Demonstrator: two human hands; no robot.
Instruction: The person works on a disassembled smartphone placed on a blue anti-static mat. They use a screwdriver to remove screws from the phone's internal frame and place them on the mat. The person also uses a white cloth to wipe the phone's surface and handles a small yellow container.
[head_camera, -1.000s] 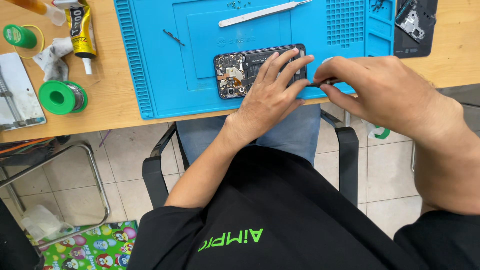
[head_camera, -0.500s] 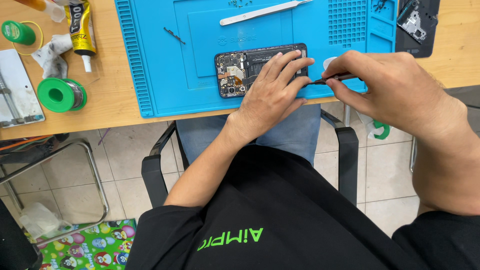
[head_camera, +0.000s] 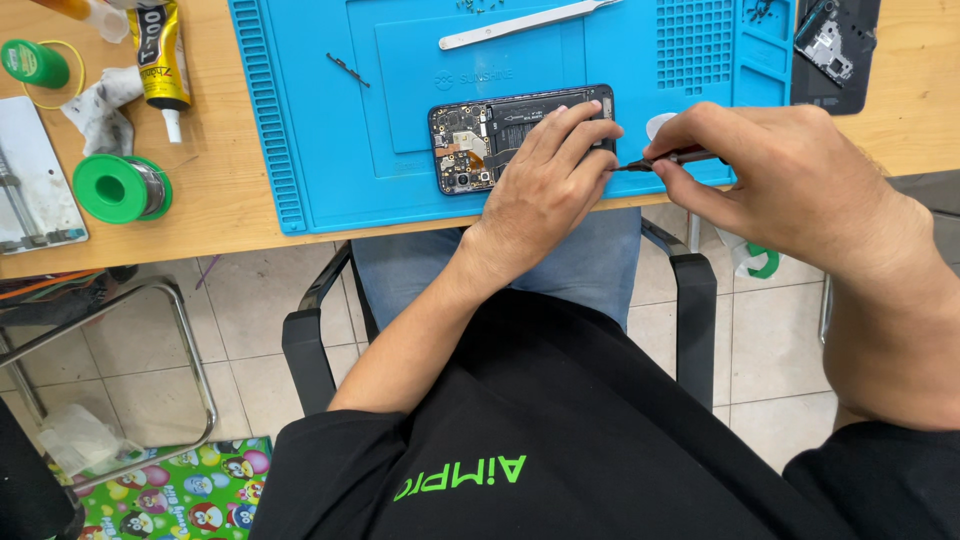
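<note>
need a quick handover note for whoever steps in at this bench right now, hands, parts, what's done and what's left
Left hand: flat on the opened phone, fingers spread over its right half, pinning it to the blue mat.
Right hand: pinches a thin screwdriver, tip at the phone's right end by the left fingertips.
Parts: metal pry tool at the mat's top; dark cover piece at top right; glue tube and green spool left of the mat.
Done: back is off, board and battery exposed.
Left: work at the right end is in progress.
</note>
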